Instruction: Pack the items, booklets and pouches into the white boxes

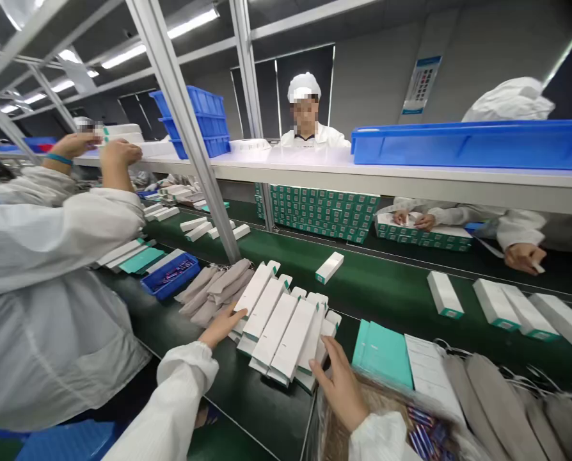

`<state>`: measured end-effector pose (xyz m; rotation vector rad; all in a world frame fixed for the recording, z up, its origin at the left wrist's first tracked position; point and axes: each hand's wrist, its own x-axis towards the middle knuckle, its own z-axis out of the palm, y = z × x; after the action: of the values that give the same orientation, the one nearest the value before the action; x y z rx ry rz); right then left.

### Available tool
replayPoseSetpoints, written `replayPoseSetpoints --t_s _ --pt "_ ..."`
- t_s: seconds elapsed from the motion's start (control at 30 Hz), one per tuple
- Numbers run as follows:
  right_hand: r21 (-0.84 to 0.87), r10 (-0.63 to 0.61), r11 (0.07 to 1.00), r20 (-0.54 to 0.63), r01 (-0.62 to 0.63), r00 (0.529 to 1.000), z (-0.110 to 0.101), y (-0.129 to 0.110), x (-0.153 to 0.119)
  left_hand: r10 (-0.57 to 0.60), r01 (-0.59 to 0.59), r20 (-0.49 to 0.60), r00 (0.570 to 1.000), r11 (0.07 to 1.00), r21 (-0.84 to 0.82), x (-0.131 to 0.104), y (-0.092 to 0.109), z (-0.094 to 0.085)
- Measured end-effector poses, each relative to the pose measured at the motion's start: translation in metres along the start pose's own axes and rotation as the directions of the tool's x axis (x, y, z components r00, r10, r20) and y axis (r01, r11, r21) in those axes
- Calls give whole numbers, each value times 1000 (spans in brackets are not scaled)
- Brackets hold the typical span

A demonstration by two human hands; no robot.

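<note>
Several long white cartons (281,326) with teal ends lie stacked side by side on the dark work surface. At their left side is my left hand (222,325), fingers stretched out and touching the cartons' edge. My right hand (340,383) is spread at the right side of the stack, its fingertips beside the cartons, with nothing gripped. Below that hand sits a plastic-lined box (327,422) holding small blue and purple batteries (425,432). Grey cloth pouches (219,288) lie left of the stack. Teal booklets (382,352) rest to its right.
A green conveyor belt (386,282) beyond the stack carries white cartons. A blue tray (171,275) is at the left, and a metal post (185,121) rises near it. A person in white (75,288) works at the left; others sit across. Grey pouches (501,403) lie at the right.
</note>
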<state>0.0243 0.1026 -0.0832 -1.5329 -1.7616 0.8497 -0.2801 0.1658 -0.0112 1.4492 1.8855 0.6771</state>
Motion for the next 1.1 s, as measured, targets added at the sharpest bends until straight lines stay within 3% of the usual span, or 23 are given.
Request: replayPoseSetpoints --t_s 0.1,0.17,0.23,0.33,0.4,0.5,0.57,0.6,0.7,0.87,1.0,1.1 --pt "-253 30 967 59 -14 998 -50 26 23 3 -7 40 999 995 104 2 3 -8" --pt "-536 213 833 84 -136 973 -89 51 42 0 -8 42 999 984 181 0 5 -15" --pt "-615 330 758 71 -219 941 -122 76 59 -4 -1 20 1000 966 258 -4 9 -22" --pt "-673 422 697 107 -246 900 -147 103 72 14 6 -52 999 933 359 -18 22 -29" --pt "-708 454 664 127 -240 882 -151 111 76 119 -51 -135 984 903 427 -31 35 -24" --pt "-747 490 619 127 -241 862 -150 113 82 420 -267 -223 880 824 499 -55 59 -2" --pt "-758 513 603 130 -248 849 -148 112 87 562 -415 -200 803 767 490 -75 74 22" --pt "-757 526 601 135 -255 840 -147 111 89 595 -468 -167 786 749 469 -85 80 36" --pt "-735 554 620 161 -276 817 -141 108 92 593 -540 -51 804 762 358 -115 89 74" --pt "-637 474 732 220 -243 852 -134 106 94 436 -445 106 894 891 86 -150 87 118" --pt "-559 447 783 197 -274 873 -145 112 90 448 -450 226 865 892 -46 -153 100 147" --pt "-521 467 795 199 -311 861 -151 118 71 432 -445 328 840 895 -38 -136 119 178"
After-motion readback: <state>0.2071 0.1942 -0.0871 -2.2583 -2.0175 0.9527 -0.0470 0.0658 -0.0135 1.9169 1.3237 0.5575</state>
